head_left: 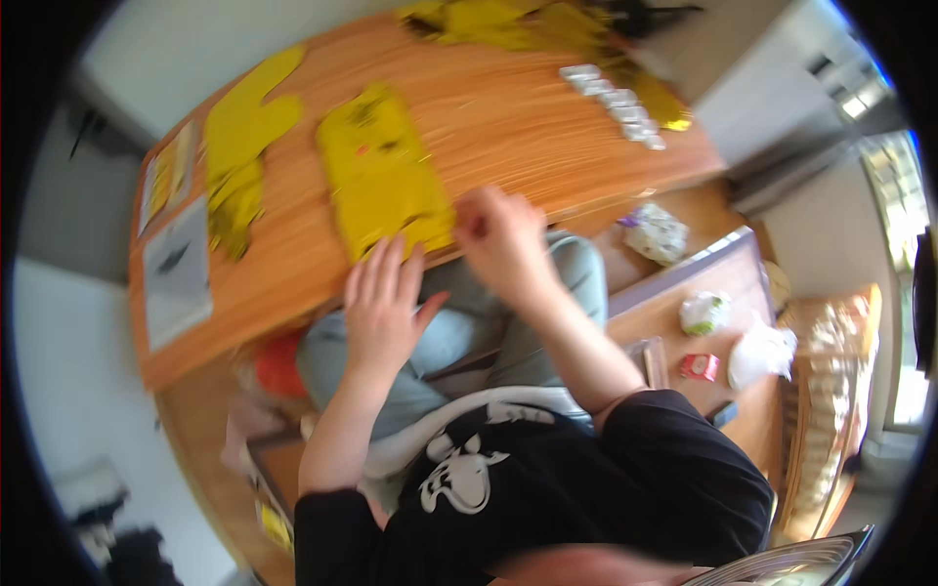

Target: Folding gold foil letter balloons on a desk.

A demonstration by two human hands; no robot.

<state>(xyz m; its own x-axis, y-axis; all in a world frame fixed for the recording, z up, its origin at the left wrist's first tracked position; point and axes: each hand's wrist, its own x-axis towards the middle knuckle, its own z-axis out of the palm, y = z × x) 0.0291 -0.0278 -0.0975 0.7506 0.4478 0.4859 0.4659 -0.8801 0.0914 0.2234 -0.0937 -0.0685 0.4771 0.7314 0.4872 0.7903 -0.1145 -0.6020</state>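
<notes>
A flat, folded yellow piece [381, 181], shiny and with dark marks on it, lies on the wooden table in front of me. My left hand [381, 317] is open at its near edge, fingers spread and the tips at the yellow border. Beside its near right corner is my right hand [503, 234], fingers curled together; whether they pinch anything is hidden. To the left lies another flat yellow piece [249, 117], rounded like a mitten at the far end and crumpled at the near end.
More yellow pieces [479, 24] lie along the table's far side. Small white packets [616, 103] sit in a row at the right. A grey-white sheet [178, 273] rests at the left. Lower right, a second table [664, 288] holds bags and a red box [700, 366].
</notes>
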